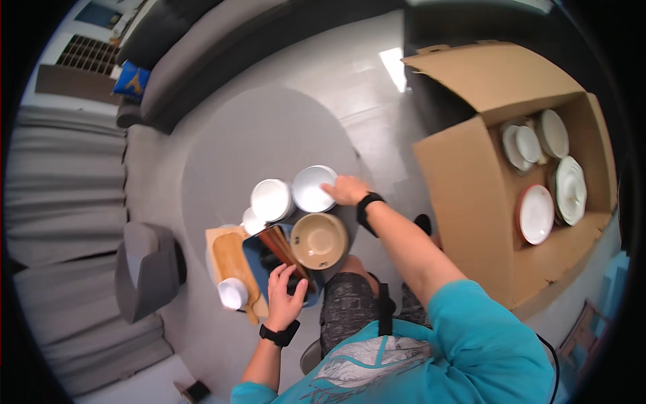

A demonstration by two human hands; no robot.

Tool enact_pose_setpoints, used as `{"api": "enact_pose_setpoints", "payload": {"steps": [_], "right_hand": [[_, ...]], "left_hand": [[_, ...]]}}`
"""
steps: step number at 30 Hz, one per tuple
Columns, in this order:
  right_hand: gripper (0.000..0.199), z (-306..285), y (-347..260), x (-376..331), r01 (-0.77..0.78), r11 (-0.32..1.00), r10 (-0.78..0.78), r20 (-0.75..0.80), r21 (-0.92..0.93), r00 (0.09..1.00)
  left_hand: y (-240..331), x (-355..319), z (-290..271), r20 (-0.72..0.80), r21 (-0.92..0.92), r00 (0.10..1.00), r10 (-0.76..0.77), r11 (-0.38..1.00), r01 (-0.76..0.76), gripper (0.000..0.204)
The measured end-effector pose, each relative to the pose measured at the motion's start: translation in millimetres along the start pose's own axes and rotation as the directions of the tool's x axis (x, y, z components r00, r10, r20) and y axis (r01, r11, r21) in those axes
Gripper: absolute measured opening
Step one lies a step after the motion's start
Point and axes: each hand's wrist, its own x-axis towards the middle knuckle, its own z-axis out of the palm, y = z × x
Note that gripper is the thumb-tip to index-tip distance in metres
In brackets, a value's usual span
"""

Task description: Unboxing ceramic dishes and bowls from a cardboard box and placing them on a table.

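My right hand (348,190) is at the right rim of a white bowl (311,190), one digit over its inside and the others at the edge, seemingly pinching it. My left hand (285,296), fingers spread and slightly curled, hovers over or rests at the near end of a blue tray (254,252). Long brown sticks or slats (277,244) and dark items lie in that tray; I cannot make out their kind. Close by stand a beige bowl (319,237), another white bowl (270,200) and a smaller white dish (252,221).
Wooden boards (231,259) with a small white cup (233,293) lie at the round grey table's (269,128) left edge. An open cardboard box (464,202) holding several plates and bowls stands right. A grey chair (145,269) and a sofa (195,57) are beyond the table.
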Motion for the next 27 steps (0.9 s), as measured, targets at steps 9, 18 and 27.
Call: {"api": "enact_pose_setpoints", "payload": {"steps": [9, 18, 27], "right_hand": [[0.045, -47, 12, -85, 0.141, 0.990, -0.144, -0.144, -0.032, 0.979], [0.040, -103, 43, -232, 0.540, 0.811, -0.411, -0.438, 0.224, 0.800], [0.030, -206, 216, -305, 0.401, 0.868, 0.081, -0.879, 0.294, 0.471]], "left_hand": [[31, -25, 22, 0.044, -0.049, 0.985, 0.168, 0.985, -0.165, 0.035], [68, -55, 28, 0.045, -0.123, 0.953, 0.299, 0.949, -0.292, 0.033], [57, -95, 36, -0.012, -0.062, 0.946, 0.325, 0.944, -0.325, 0.027]]}}
